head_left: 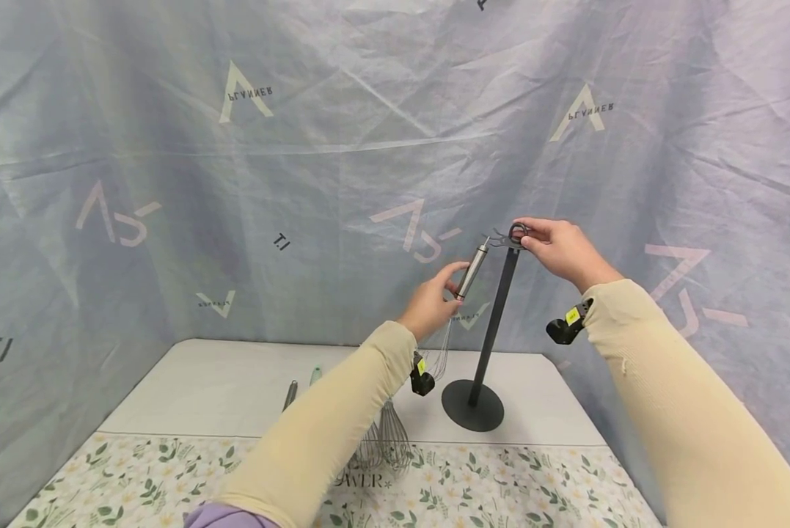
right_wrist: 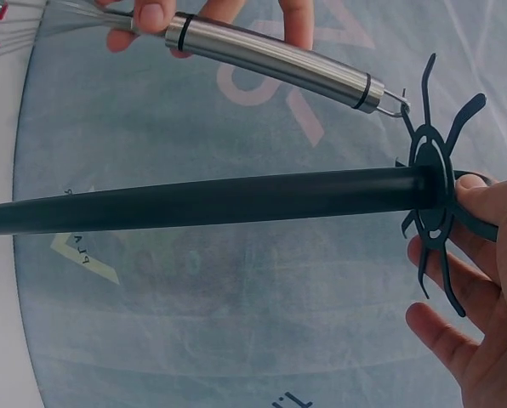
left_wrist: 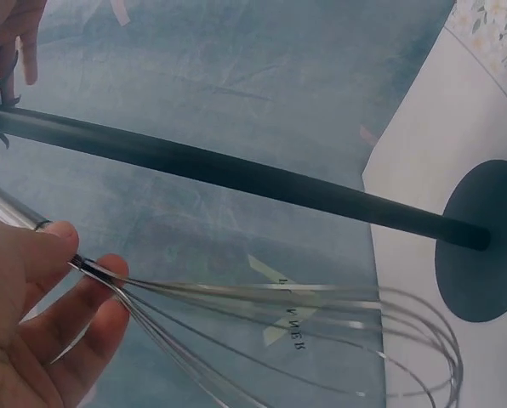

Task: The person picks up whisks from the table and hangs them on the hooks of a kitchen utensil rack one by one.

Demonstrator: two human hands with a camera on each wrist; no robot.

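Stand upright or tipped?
Upright: its base sits on the table, the pole rising from it to the right hand up top.

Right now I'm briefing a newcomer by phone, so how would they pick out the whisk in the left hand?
Find the tall dark stand on the table. Near its hooked top, the left hand holds a whisk with a silvery handle. It is the only one held up; the other whisks lie on the table, partly behind the left sleeve.
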